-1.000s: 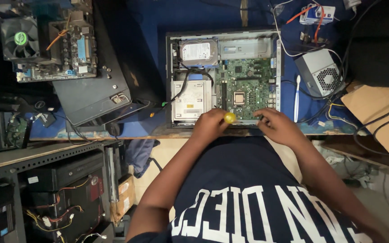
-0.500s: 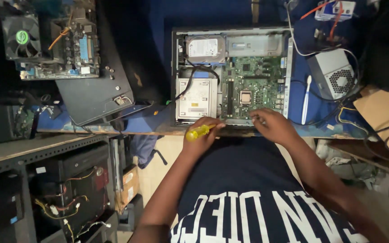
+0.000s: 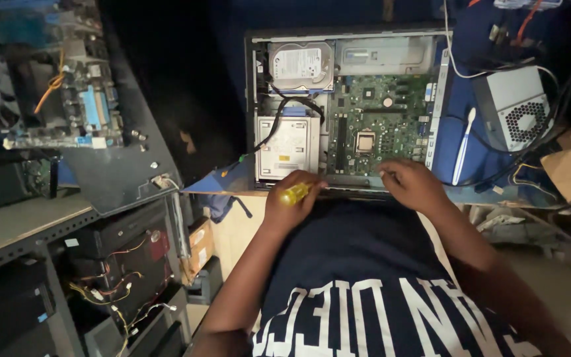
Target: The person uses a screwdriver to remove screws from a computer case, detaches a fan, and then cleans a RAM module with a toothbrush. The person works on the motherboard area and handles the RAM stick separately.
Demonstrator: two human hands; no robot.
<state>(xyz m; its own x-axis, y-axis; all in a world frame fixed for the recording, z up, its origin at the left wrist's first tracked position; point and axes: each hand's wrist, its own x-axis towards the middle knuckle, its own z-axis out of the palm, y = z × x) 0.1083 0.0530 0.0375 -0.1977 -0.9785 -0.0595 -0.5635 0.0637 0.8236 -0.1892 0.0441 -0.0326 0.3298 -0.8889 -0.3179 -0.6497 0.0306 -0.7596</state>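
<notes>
At the near edge of the blue worktop (image 3: pixel 477 142) we see an open desktop computer case (image 3: pixel 348 109) lying flat, with its inside turned up to us. Our left hand (image 3: pixel 292 201) is closed around a yellow-handled screwdriver (image 3: pixel 295 194) and rests at the near rim of the case, just below the grey optical drive (image 3: pixel 287 149). Our right hand (image 3: pixel 412 185) lies on the same rim, below the green motherboard (image 3: pixel 381 122); its fingers are curled and narrow, and we cannot tell if they hold something small. Toward the far left corner inside the case sits a silver hard drive (image 3: pixel 301 66), and black cables (image 3: pixel 285 109) run from it over the optical drive. On the worktop right of the case lie a white stick-like tool (image 3: pixel 464 145) and a grey power supply with a fan grille (image 3: pixel 517 112). Well apart on the left, another motherboard (image 3: pixel 67 109) rests on a dark panel.
</notes>
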